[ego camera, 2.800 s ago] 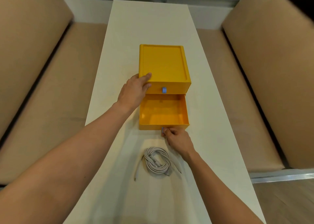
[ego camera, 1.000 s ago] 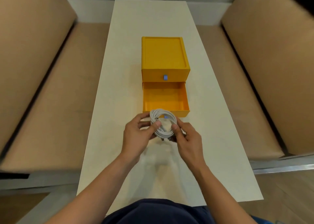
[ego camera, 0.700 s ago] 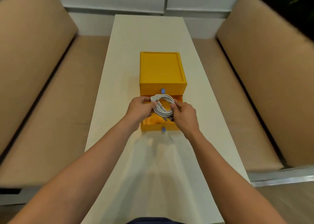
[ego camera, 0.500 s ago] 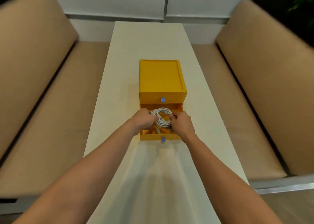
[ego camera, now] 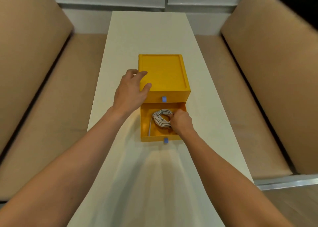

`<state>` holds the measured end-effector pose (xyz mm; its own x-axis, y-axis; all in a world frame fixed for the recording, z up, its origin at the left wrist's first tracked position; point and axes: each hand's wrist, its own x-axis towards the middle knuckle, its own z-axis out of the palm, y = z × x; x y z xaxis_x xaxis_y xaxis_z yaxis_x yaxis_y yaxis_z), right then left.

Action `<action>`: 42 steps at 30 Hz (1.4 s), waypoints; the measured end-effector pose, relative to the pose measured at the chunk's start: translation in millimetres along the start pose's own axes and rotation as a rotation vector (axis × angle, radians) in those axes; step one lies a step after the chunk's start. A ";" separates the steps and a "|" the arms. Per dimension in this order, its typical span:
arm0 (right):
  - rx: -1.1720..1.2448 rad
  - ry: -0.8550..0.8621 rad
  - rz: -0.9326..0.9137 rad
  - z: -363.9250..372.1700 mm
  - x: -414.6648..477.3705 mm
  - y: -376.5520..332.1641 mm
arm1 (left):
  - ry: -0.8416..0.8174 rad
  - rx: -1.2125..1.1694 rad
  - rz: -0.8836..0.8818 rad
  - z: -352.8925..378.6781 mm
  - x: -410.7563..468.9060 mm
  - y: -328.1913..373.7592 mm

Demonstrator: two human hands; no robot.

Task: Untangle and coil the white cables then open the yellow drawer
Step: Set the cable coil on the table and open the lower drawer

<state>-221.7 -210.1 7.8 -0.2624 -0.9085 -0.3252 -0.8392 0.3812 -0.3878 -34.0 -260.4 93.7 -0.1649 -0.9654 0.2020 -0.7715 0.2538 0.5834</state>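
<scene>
A yellow drawer box [ego camera: 163, 72] stands mid-table with its lower drawer [ego camera: 145, 123] pulled out toward me. The coiled white cables [ego camera: 161, 118] lie inside that drawer, one loose end trailing down its left side. My right hand [ego camera: 182, 123] is inside the drawer, fingers curled on the right side of the coil. My left hand [ego camera: 130, 89] rests on the box's front left corner, fingers spread over the top edge and thumb on the lid. The upper drawer, with a blue pull tab [ego camera: 164, 99], is closed.
The long white table [ego camera: 148, 37] runs away from me between two tan bench seats [ego camera: 43, 97] [ego camera: 249, 97]. A second blue tab [ego camera: 165, 140] marks the open drawer's front. A white wall closes the far end.
Both hands carried the coil from the table into the open drawer. My left hand then let go and moved up onto the box's left corner; my right hand stays on the coil.
</scene>
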 end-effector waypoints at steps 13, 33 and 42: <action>-0.686 0.054 -0.261 -3.8 -17.2 -9.2 | -0.266 0.216 -0.041 4.9 14.6 -9.0; 0.207 0.110 -0.246 13.2 -84.1 94.5 | -0.314 0.070 -0.061 -6.4 16.7 -4.1; 0.249 0.130 -0.233 4.0 -50.4 88.1 | -0.320 0.053 -0.077 -1.2 15.2 -11.5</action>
<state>-280.5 -130.0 -13.4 -0.1496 -0.9840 -0.0966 -0.7463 0.1765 -0.6418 -26.9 -277.9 91.0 -0.2829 -0.9535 -0.1039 -0.8190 0.1837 0.5436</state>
